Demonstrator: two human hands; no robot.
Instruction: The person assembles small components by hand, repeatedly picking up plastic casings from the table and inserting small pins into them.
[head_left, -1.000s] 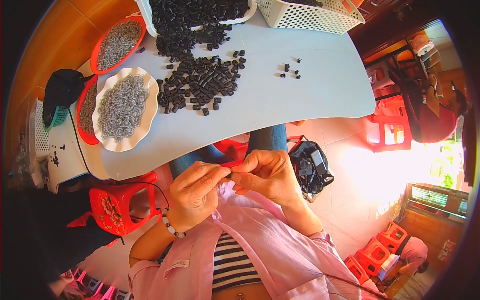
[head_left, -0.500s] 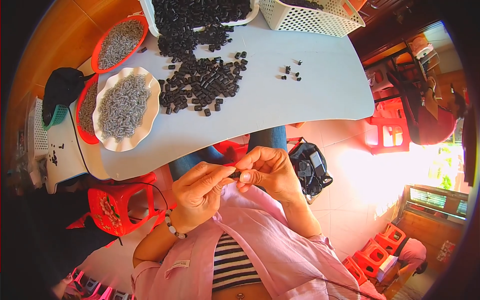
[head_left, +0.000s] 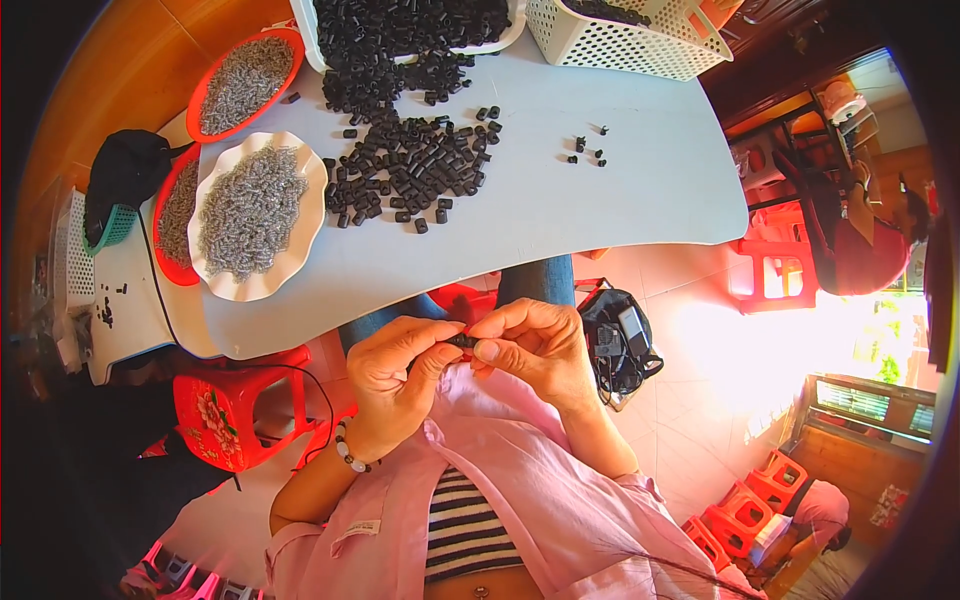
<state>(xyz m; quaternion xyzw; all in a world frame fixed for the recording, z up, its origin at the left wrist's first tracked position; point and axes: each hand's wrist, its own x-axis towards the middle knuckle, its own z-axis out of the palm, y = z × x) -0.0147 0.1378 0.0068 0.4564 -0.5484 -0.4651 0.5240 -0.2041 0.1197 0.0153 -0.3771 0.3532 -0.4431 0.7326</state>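
Between my two hands, over my lap and just off the table's near edge, is a small black plastic part (head_left: 462, 341). My left hand (head_left: 398, 368) pinches one end of it with thumb and forefinger. The thumb and fingertips of my right hand (head_left: 538, 352) close on its other end. Fingers cover much of the part, so I cannot tell whether it is one piece or two. Ahead on the table lies a loose heap of short black plastic cylinders (head_left: 415, 170). Left of it, a scalloped white dish (head_left: 312, 215) is full of small metal springs (head_left: 252, 215).
The pale table (head_left: 590, 210) curves along its near edge. A white tray (head_left: 518, 35) of black parts and a perforated white basket (head_left: 625, 45) stand at the back. Red bowls (head_left: 192, 115) hold more springs. Several small black pieces (head_left: 580, 144) lie apart on the right. Others sit beyond.
The left fingers have shifted their grip, with the thumb lower and the forefinger straighter, so more of the black part shows. The right hand keeps its pinch.
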